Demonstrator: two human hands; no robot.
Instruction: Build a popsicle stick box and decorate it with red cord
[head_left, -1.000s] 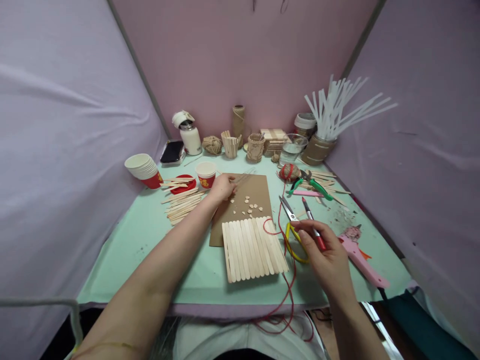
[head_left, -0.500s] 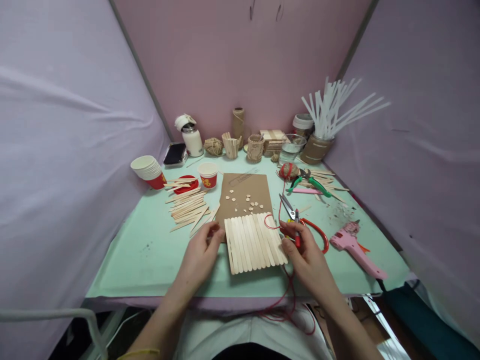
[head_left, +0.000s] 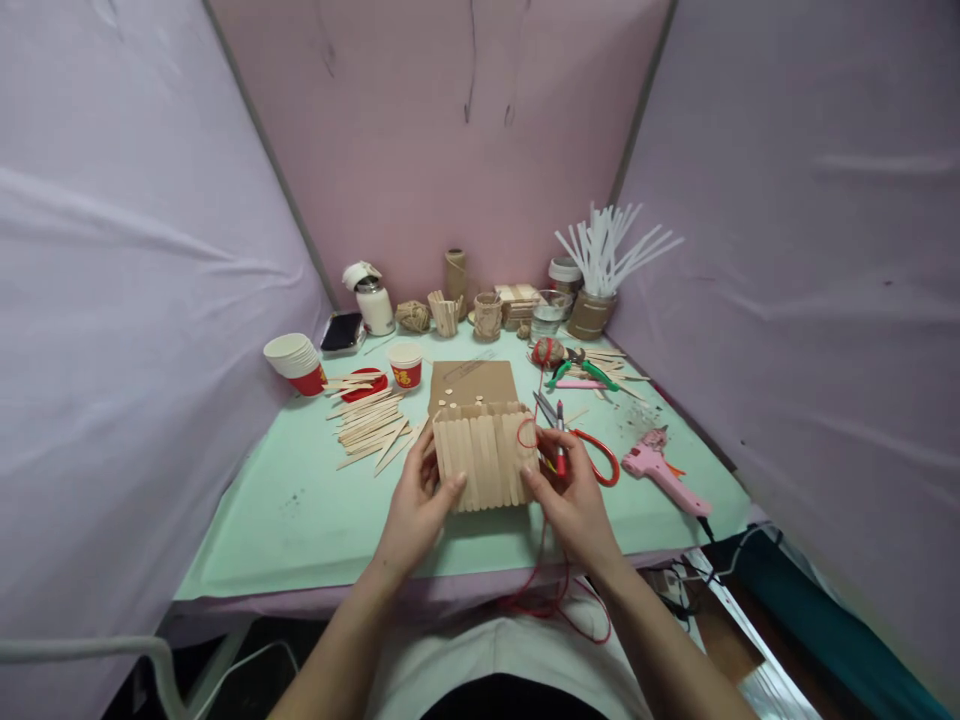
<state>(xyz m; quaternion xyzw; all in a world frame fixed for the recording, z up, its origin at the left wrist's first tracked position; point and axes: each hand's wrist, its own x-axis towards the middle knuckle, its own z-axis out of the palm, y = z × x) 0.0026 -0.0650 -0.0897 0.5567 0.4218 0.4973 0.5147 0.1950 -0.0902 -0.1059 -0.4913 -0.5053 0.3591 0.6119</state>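
Observation:
A panel of popsicle sticks (head_left: 486,460), laid side by side, is tilted up toward me between both hands. My left hand (head_left: 424,495) grips its left edge, thumb on the front face and fingers behind. My right hand (head_left: 566,490) holds the right edge the same way. A loop of red yarn (head_left: 525,432) lies against the panel's upper right corner, and loose yarn trails down over the table edge to my lap. Behind the panel a brown cardboard sheet (head_left: 474,380) carries small wooden pieces, partly hidden by the panel.
Red-handled scissors (head_left: 596,455) and a red marker (head_left: 561,450) lie beside my right hand. A pink glue gun (head_left: 664,470) rests farther right. Loose sticks (head_left: 371,420) and paper cups (head_left: 296,362) are on the left. Green pliers (head_left: 581,372), a yarn ball (head_left: 547,352) and jars stand toward the back.
The stick panel has been lifted and tilted upright. My left hand has moved right onto its left edge, and my right hand now grips it with the thumb in front. The camera view has shifted.

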